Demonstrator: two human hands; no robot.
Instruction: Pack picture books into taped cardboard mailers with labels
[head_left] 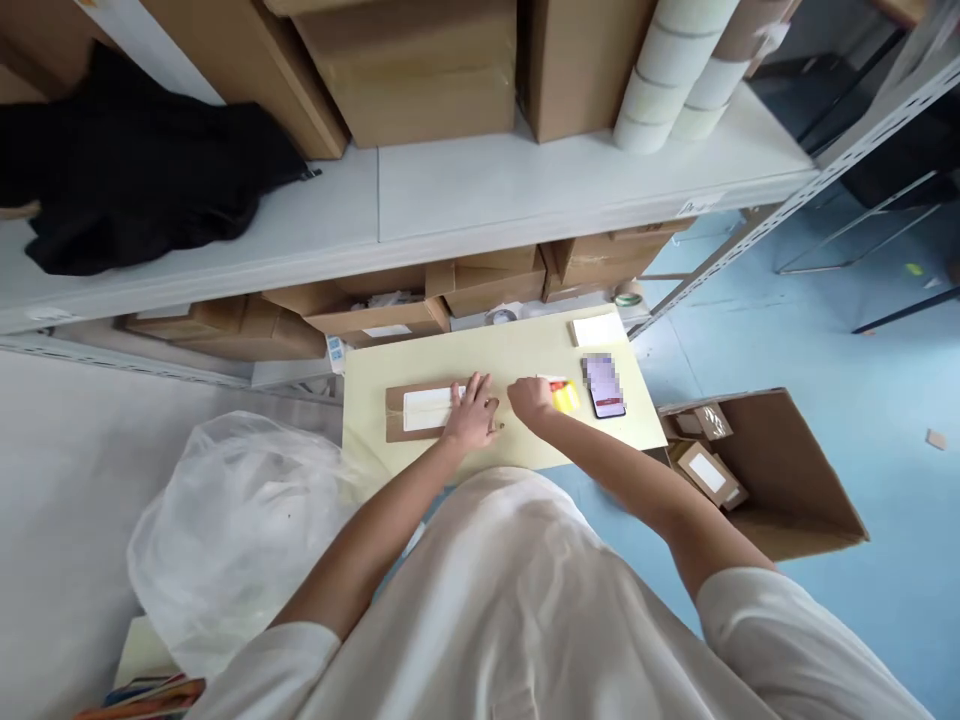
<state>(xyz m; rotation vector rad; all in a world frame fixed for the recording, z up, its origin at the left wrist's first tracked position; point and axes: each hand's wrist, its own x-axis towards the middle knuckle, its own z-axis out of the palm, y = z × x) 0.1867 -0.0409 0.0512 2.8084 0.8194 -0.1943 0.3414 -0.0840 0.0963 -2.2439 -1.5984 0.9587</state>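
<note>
A small flat cardboard box with a white label lies on the pale yellow tabletop. My left hand rests on its right end, fingers spread over the cardboard and the label's edge. Just right of the box, my right hand is closed in a fist above the tabletop; whatever its fingers may hold is hidden. Beside that hand is a yellow and red item, partly covered by it, its kind unclear. Farther right lies a phone with its screen lit.
A white stack of labels or paper sits at the table's back right corner. An open carton holding several small parcels stands to the right. A large clear plastic bag bulges at left. Shelving with boxes crosses behind.
</note>
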